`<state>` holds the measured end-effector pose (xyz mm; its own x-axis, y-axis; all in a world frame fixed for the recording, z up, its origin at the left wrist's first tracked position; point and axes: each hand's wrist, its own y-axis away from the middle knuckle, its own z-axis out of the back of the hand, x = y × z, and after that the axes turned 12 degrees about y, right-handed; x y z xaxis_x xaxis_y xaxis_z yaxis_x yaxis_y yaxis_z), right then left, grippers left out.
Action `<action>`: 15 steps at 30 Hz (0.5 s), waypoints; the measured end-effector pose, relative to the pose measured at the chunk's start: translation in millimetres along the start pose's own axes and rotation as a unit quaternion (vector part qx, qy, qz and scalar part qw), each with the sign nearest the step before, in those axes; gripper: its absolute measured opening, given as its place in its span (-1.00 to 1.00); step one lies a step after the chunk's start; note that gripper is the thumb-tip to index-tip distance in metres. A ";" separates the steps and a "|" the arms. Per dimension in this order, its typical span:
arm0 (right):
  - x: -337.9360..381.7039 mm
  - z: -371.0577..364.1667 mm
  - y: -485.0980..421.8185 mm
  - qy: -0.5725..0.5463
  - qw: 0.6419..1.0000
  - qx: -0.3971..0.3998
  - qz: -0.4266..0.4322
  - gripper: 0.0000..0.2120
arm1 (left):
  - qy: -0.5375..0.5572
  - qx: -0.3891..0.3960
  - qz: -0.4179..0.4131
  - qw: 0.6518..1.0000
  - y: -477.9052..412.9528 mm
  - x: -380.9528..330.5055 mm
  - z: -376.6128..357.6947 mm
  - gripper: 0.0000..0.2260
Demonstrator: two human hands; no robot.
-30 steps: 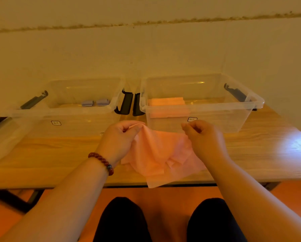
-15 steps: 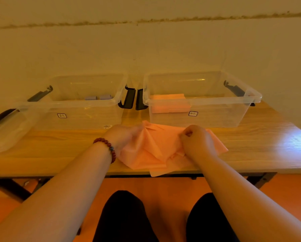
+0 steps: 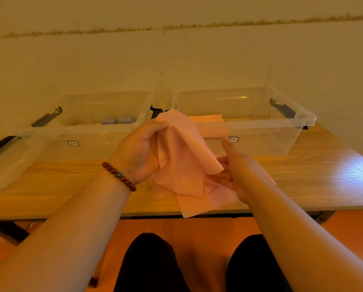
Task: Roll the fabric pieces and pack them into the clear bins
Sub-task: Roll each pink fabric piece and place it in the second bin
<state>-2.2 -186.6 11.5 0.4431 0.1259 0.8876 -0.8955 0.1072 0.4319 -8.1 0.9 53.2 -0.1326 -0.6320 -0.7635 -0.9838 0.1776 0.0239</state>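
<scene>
**Left hand [image 3: 140,150] grips pink fabric [image 3: 182,157]; right hand [image 3: 237,175] lies open beneath it**

In the centre of the frame the left hand is clenched round the top of the fabric, fingers curled over a bunched fold. The right hand, just to the right and lower, is released. Its thumb points up and its straight fingers touch the cloth's underside near a loose corner.

Each of the two nearer bins carries a small white label [image 3: 73,143] on its front wall. The second label [image 3: 233,139] is on the right bin, and the print on both is too small to read.

The fabric is thin, pale pink, unrolled and crumpled. It hangs in loose folds above the wooden worktop [image 3: 302,175], and its lowest corner droops past the near edge.

Behind it stand the left clear bin [image 3: 92,148] and the right clear bin [image 3: 260,142], side by side against the wall. The raised cloth hides part of the gap between them and the black latches [image 3: 156,112] there. Two small grey rolls [image 3: 108,121] lie in the left bin, and a flat orange-pink stack [image 3: 210,120] lies in the right one. A third clear bin [image 3: 3,165] shows at the left edge of the frame. A red bead bracelet [image 3: 119,175] circles the left wrist. Dark-clad knees [image 3: 151,264] fill the bottom of the frame.
</scene>
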 end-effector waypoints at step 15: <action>43.1 0.7 20.4 -0.274 0.943 0.073 0.174 -0.84 | -0.112 -0.052 0.188 0.974 -6.1 21.5 4.9 -0.32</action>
<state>-1.4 -179.7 58.6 0.0703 -0.4036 0.9122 -0.9966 0.0119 0.0820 -4.3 -10.0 33.4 -0.4679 -0.3536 -0.8100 -0.8791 0.2807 0.3852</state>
